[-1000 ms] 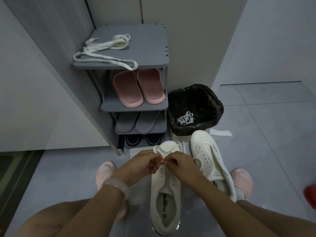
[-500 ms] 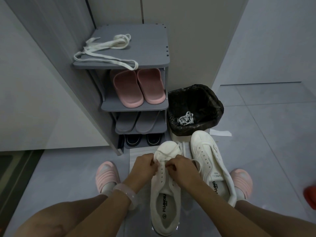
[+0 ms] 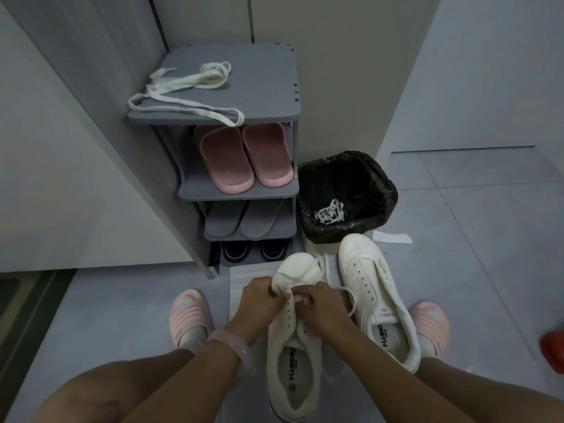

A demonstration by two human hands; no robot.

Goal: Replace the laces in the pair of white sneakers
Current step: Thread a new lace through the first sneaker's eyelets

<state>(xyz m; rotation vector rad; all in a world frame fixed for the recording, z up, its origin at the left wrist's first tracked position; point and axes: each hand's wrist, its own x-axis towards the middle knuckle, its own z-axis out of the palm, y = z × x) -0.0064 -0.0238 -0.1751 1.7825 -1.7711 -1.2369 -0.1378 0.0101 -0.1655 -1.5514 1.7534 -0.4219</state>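
Observation:
Two white sneakers stand on the floor in front of me. The left sneaker (image 3: 294,355) is under my hands; a white lace (image 3: 293,277) loops over its toe. My left hand (image 3: 259,296) pinches the lace at the sneaker's front eyelets. My right hand (image 3: 323,303) grips the lace on the other side, fingers curled over the tongue. The right sneaker (image 3: 375,288) lies beside it with bare eyelets. A long white lace (image 3: 186,87) lies loose on top of the grey shoe rack (image 3: 262,83).
The rack holds pink slippers (image 3: 241,157), grey slippers and black shoes. A black-lined bin (image 3: 348,193) with a bundled white lace (image 3: 331,212) stands right of it. My feet in pink sandals (image 3: 190,309) flank the sneakers. A red object (image 3: 552,349) sits at the right edge.
Both hands have moved slightly forward and down onto the left sneaker's front eyelets, pulling the lace loop tighter over the toe.

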